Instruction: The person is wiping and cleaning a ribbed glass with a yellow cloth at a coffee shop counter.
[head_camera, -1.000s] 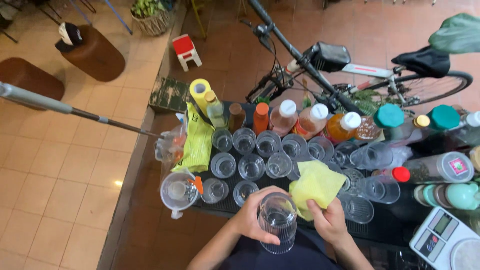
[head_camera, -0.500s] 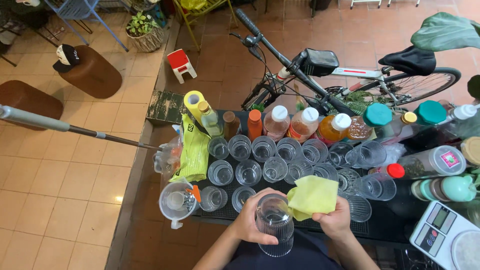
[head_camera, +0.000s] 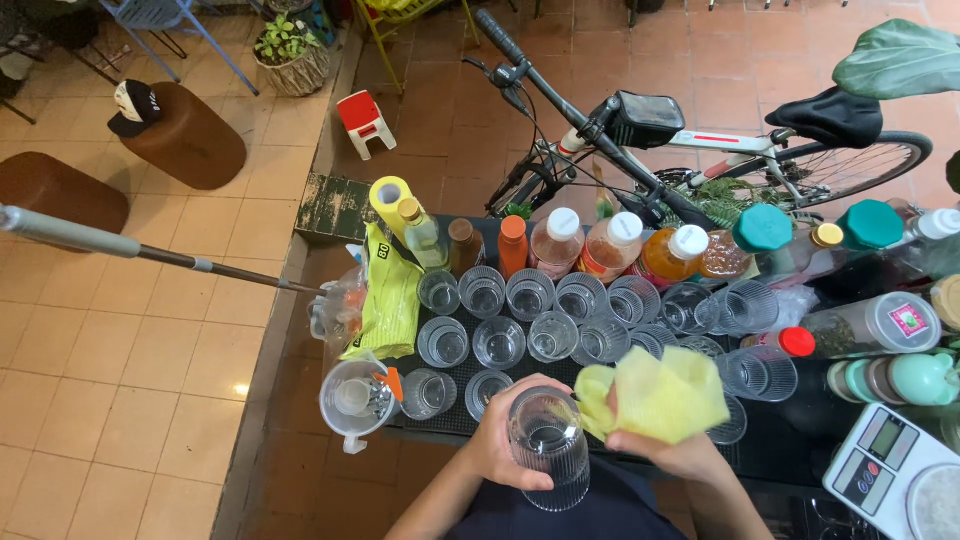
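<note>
Ribbed glass stands upright, mouth up, gripped by left hand; right hand clutches yellow cloth.

Landmark: black counter mat.

- Clear ribbed tumblers, in rows on the mat.
- Plastic measuring jug, at the mat's left edge.
- Yellow-green cloth, draped along the left side, with a yellow roll behind it.
- Capped bottles of orange and amber liquid, lined up behind the mat.
- Teal-lidded jars, behind and to the right.
- Digital scale, right of the mat.
- Bicycle, on the tiled floor beyond the mat.
- Small red stool and potted plant, farther off to the left.
</note>
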